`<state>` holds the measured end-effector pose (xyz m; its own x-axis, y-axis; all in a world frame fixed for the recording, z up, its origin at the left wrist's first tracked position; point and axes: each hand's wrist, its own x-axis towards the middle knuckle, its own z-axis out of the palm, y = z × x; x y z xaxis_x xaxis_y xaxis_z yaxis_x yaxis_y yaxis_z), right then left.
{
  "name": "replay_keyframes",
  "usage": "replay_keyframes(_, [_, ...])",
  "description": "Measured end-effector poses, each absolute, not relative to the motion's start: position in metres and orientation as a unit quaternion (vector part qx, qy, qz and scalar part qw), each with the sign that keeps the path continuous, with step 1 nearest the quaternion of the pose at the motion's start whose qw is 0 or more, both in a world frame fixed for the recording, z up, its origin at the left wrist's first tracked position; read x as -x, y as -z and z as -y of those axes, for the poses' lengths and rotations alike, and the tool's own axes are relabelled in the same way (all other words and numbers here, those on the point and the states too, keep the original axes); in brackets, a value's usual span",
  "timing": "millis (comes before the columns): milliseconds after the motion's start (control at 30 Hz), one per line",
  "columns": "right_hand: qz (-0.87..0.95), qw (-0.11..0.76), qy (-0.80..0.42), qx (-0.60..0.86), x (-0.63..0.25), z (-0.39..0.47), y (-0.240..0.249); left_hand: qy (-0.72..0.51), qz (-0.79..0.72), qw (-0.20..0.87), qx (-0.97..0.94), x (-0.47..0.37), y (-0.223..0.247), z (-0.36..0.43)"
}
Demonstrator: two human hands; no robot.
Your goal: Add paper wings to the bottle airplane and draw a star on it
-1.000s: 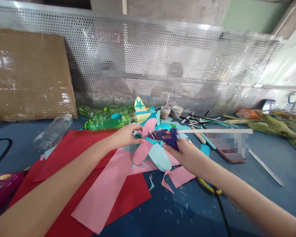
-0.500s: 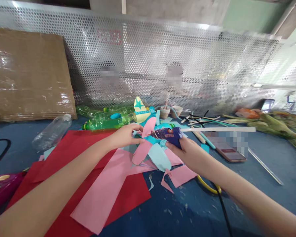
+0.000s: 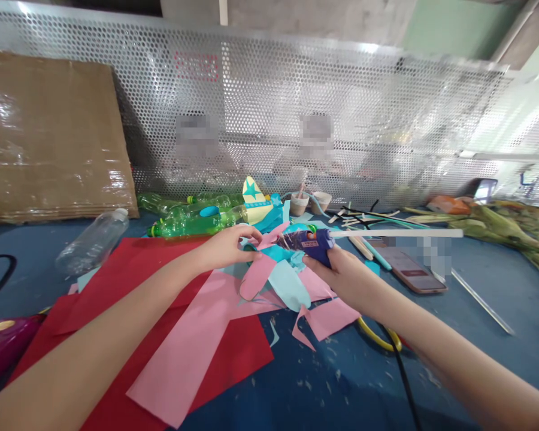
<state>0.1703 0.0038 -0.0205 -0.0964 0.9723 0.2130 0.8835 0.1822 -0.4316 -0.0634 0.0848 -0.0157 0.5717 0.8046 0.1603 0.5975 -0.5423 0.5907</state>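
Observation:
A dark blue glue gun (image 3: pixel 312 240) with a long white glue stick out of its back is gripped in my right hand (image 3: pixel 341 266). Its nozzle points left and meets a small pink paper piece (image 3: pixel 273 235). My left hand (image 3: pixel 236 244) pinches that piece between thumb and fingers. Below the fingers lies a rounded pink petal shape (image 3: pixel 257 278), beside a light blue paper petal (image 3: pixel 290 286). Behind them sits a blue paper-covered object (image 3: pixel 269 220), partly hidden by my hands and the gun.
Red paper sheets (image 3: pixel 161 335) and a pink strip (image 3: pixel 179 359) spread at the left. Green bottles (image 3: pixel 188 221) and a clear bottle (image 3: pixel 94 242) lie behind. A phone (image 3: pixel 413 269), yellow-handled scissors (image 3: pixel 379 338) and a black cable (image 3: pixel 404 377) are at the right.
The upper pink piece between my left fingers has tilted down and now looks narrower. The glue gun stays at it, with hardly any shift of my hands.

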Motion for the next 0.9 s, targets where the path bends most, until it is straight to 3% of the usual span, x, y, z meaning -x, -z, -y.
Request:
replay_keyframes(400, [0.713,0.250,-0.146,0.638,-0.173,-0.004,0.020,-0.215,-0.405,0.251,-0.852,0.064,0.017,-0.086])
replay_keyframes(600, [0.534,0.367,-0.447,0.617,-0.198,0.007,0.012,-0.215,-0.401,0.252,-0.854,0.066,0.018,-0.088])
replay_keyframes(700, [0.396,0.420,-0.531,0.621,-0.228,0.022,0.015,-0.214,-0.398,0.255,-0.855,0.066,0.019,-0.090])
replay_keyframes(900, [0.291,0.467,-0.478,0.685,-0.315,0.070,0.044,-0.214,-0.405,0.242,-0.856,0.065,0.019,-0.094])
